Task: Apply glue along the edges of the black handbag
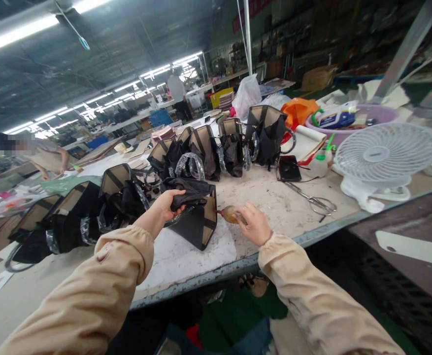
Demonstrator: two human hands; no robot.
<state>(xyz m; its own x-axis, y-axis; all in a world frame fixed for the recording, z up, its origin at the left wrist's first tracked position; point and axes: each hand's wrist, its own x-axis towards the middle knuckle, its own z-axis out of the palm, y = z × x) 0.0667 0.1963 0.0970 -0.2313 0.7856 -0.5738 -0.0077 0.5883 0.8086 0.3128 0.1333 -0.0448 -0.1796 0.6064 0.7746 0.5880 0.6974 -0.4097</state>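
A black handbag (191,223) lies on its side on a white sheet at the table's front, its beige inside facing right. My left hand (168,203) is closed on loose black lining fabric (188,191) at the bag's upper edge. In my right hand (254,222) is a small amber squeeze bottle (231,214), its reddish tip pointing left at the bag's open rim. Whether the tip touches the rim I cannot tell. Behind my left hand stand several similar black bags (205,148) with plastic-wrapped handles.
Scissors (314,199), a phone-like black object (288,168) and a white fan (385,153) lie to the right. Behind the fan is a purple basin (380,116) of supplies. The table edge (201,276) runs close in front. A person (49,155) works at far left.
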